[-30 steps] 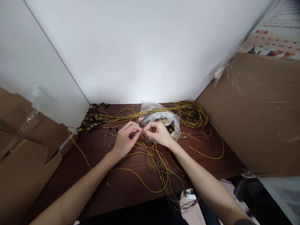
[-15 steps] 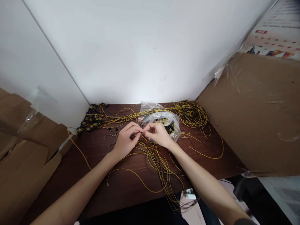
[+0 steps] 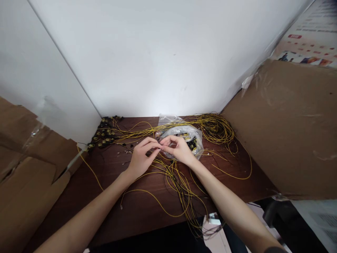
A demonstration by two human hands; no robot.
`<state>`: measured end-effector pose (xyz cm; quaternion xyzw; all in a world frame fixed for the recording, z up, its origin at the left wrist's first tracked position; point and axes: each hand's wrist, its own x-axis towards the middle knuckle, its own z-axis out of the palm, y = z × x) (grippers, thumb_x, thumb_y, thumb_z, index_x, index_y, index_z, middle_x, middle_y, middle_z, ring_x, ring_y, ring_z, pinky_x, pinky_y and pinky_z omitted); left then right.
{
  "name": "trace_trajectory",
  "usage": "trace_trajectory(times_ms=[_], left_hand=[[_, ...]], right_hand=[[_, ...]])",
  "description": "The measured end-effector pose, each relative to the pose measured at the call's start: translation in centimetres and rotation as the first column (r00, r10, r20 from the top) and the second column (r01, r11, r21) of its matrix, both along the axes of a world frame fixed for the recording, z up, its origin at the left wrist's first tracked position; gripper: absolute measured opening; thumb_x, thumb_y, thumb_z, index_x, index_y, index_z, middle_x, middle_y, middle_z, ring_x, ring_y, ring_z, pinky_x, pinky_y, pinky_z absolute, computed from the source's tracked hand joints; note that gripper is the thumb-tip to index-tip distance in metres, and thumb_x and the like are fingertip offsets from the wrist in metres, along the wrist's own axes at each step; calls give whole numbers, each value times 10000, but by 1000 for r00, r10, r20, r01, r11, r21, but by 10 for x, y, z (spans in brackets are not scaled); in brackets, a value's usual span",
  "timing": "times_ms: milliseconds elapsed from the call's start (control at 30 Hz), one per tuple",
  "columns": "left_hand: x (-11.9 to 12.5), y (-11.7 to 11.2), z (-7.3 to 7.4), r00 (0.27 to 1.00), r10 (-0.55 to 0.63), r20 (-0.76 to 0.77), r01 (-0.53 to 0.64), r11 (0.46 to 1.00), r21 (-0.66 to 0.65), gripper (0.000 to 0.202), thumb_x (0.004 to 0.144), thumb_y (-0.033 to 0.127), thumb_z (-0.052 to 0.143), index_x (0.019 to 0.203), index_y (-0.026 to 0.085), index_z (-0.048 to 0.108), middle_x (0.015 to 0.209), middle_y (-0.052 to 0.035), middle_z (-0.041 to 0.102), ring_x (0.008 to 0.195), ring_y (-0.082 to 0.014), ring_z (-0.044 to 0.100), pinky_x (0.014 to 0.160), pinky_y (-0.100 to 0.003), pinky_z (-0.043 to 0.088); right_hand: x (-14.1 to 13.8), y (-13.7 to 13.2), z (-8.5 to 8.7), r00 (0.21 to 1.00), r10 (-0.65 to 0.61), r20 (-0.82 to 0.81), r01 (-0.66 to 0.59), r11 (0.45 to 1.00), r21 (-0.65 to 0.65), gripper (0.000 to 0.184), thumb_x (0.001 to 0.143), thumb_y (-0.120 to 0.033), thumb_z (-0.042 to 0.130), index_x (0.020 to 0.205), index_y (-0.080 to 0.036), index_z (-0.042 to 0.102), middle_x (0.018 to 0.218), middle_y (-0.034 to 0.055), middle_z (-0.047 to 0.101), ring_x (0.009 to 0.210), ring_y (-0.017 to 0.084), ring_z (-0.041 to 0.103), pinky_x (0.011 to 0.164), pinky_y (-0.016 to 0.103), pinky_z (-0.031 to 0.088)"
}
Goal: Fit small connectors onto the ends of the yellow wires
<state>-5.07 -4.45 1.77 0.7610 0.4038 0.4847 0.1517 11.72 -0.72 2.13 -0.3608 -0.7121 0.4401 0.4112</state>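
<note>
My left hand (image 3: 142,156) and my right hand (image 3: 177,149) meet fingertip to fingertip above the dark wooden table (image 3: 131,207). Both pinch something small between thumb and forefinger; it is too tiny to name. Thin yellow wires (image 3: 179,186) trail from under the hands toward the table's front edge. Just behind my right hand lies a clear plastic bag (image 3: 184,135) holding small black and yellow parts.
A coil of yellow wire (image 3: 216,128) lies at the back right. Black connectors with yellow wires (image 3: 104,135) are piled at the back left. Cardboard sheets stand at the left (image 3: 28,168) and right (image 3: 286,130). White walls close the back.
My right hand has shifted slightly left, so its fingertips now touch those of my left hand. Nothing else moved.
</note>
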Motion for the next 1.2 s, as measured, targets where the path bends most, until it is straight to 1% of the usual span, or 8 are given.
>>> trace_trajectory(times_ms=[200,367,533,633,767,933,1033,1200], left_hand=[[1,0,2,997,4,80,0,998,-59,97,783,141,591,823,167,675,854,-49,616,799,-133,583,714,-240,467],[3,3,-3,984,-1,179,21,994,-108,78,773,158,608,819,168,670,864,-49,622,803,-137,601,723,-244,485],[1,4,-10,976,19,215,10,991,-133,83,760,164,625,828,175,672,864,-49,635,820,-147,612,756,-260,487],[0,5,-13,966,14,257,34,983,-180,96,754,178,633,841,175,674,881,-54,643,828,-154,621,767,-270,493],[0,8,-16,938,21,346,74,963,-259,112,738,200,647,840,163,675,875,-57,657,807,-155,630,746,-267,504],[1,10,-14,908,80,412,70,939,-336,125,703,211,670,814,153,676,852,-48,667,794,-154,631,745,-266,509],[2,10,-14,897,101,431,68,931,-360,129,690,210,677,807,155,678,843,-41,671,787,-152,632,749,-265,508],[1,11,-13,892,136,431,52,917,-396,144,677,219,684,805,155,681,842,-43,681,790,-157,632,741,-267,507]], right_hand=[[-1,2,1,987,20,-159,-53,978,-202,209,617,-195,725,805,-154,646,686,-4,615,651,102,561,665,249,456],[-3,2,2,966,-22,-259,-69,938,-339,240,552,-208,767,746,-158,634,662,-17,626,600,89,564,630,244,457],[-6,0,0,949,-68,-307,-63,916,-396,287,499,-246,804,697,-147,621,617,-22,620,533,78,542,546,225,431],[-7,1,-2,948,-73,-310,-62,911,-407,299,496,-280,807,680,-147,612,592,-22,611,502,80,526,512,228,421],[-8,2,-5,965,-63,-256,-28,942,-335,289,526,-309,791,681,-147,609,603,-14,607,523,88,529,537,234,424],[-6,0,-6,991,-83,-105,73,992,-99,180,657,-292,714,721,-151,624,678,14,630,626,120,571,614,248,449],[-5,-2,-3,996,-87,-21,87,996,17,101,707,-240,673,732,-149,637,680,16,635,629,120,572,619,244,447],[-3,-4,3,991,-79,104,59,982,181,59,749,-190,627,771,-148,661,706,20,627,652,121,567,623,243,438]])
